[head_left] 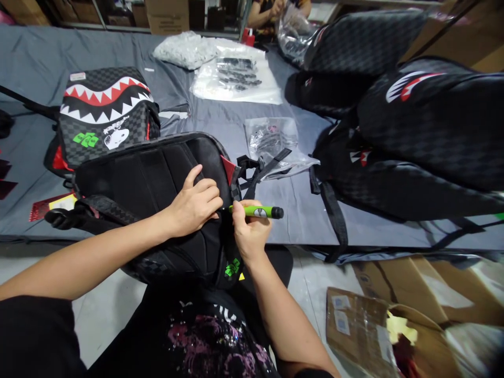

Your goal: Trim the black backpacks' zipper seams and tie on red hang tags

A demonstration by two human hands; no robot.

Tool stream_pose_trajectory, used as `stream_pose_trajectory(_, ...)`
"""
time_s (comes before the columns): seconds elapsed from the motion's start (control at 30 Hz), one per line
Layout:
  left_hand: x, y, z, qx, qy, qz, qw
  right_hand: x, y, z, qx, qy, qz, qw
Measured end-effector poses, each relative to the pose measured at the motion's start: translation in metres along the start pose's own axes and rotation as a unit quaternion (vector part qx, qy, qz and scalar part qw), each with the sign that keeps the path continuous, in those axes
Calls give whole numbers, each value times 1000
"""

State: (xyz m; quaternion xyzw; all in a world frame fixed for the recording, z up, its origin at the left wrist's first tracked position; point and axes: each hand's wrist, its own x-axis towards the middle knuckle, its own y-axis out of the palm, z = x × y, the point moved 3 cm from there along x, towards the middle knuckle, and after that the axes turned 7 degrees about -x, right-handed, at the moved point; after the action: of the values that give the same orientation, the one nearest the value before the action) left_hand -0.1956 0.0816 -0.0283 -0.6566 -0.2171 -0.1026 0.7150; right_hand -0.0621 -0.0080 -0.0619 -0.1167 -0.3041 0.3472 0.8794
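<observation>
A black backpack (145, 170) lies on the table's near edge, its padded back panel facing up. My left hand (195, 205) is on the panel, its outer finger raised and the others bent, gripping the backpack near its right side. What its fingertips pinch is partly hidden. In my right hand (252, 233) is a green marker pen (255, 211), black end pointing right and tip end toward my left fingertips. A red tag (228, 169) sticks up at the backpack's right edge. Loose black straps (262, 170) lie just beyond it.
Behind stands a checkered shark-mouth backpack (106, 110). More black backpacks (429, 131) are piled at the right. Clear plastic bags (271, 136) and a white bag (240, 89) lie on the grey-covered table (283, 226). Cardboard boxes (354, 325) stand below. Another person's hands (277, 8) show across the table.
</observation>
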Motion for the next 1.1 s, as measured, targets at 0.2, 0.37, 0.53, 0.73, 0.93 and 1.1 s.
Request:
stream_pose_trajectory(0.2, -4, 2, -2, 23, 14, -33, 999, 3, -2, 2, -20, -26, 4, 999)
stream_pose_trajectory(0.37, -7, 5, -1, -5, 5, -37, 999, 4, 0, 2, -30, -15, 15, 999)
stream_pose_trajectory(0.53, -6, 7, 0, -4, 7, -39, 999, 4, 0, 1, -31, -13, 11, 999)
stream_pose_trajectory(0.73, -5, 8, 0, 35, 11, -41, 998, 3, 2, -1, -25, -2, 21, 999)
stream_pose_trajectory(0.93, -5, 9, 1, 40, 10, -36, 999, 2, 4, -7, -17, 20, 30, 999)
stream_pose_trajectory(1.1, -3, 9, 0, 40, 7, -34, 999, 2, 5, -10, -4, 27, 26, 999)
